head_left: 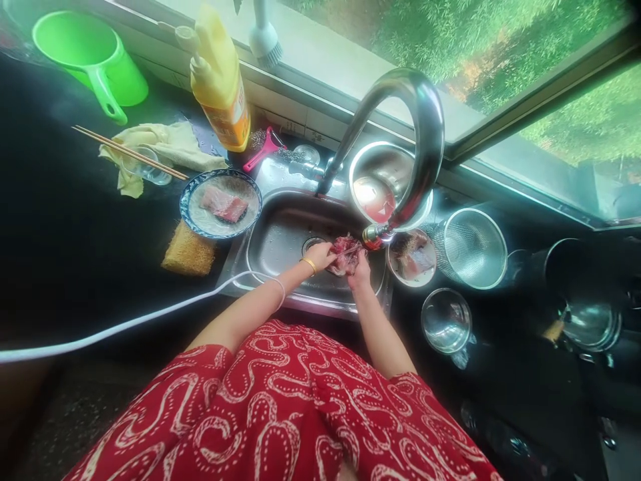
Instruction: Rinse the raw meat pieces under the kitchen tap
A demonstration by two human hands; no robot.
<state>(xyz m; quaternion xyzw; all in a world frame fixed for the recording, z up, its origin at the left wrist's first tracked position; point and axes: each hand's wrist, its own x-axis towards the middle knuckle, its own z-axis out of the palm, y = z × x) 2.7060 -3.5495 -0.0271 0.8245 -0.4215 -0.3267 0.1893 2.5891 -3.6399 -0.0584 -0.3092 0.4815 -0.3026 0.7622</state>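
A piece of raw meat (344, 254) is held over the sink (280, 240) at the centre of the frame, just below the tap (400, 133), so that drips fall into the basin. The left hand (320, 256) is closed on the meat's left edge, fingers curled around it; the right hand (360, 270) grips it from the lower right, fingers bent, though how tightly cannot be told. A second piece of meat lies on a plate (193, 200) left of the sink, clear of the basin. Metal bowls (445, 321) and a strainer (473, 247) are set at the right, near the hands
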